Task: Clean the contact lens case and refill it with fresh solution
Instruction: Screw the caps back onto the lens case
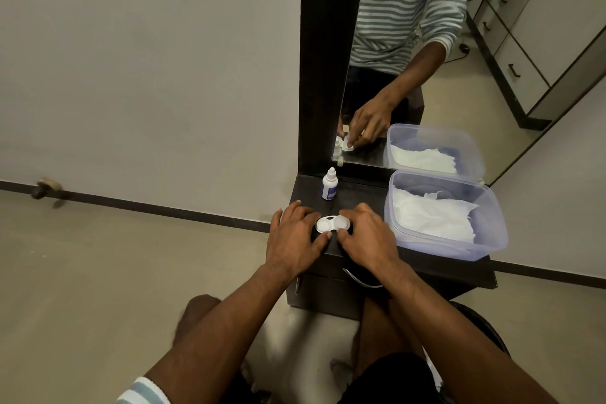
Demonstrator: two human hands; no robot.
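A white contact lens case [332, 224] with two round wells lies on the dark dresser top [354, 197], near its front left corner. My left hand [295, 236] holds the case's left end, thumb tip against its front edge. My right hand [364, 233] grips the right end, fingers curled over the right well, which they partly hide. A small white solution bottle [329, 184] with a blue label and a white cap stands upright just behind the case.
A clear plastic tub [485, 207] holding white tissues fills the right half of the dresser top. A dark-framed mirror [410, 59] rises behind. A drawer handle [360, 280] sits below the front edge. Bare floor lies to the left.
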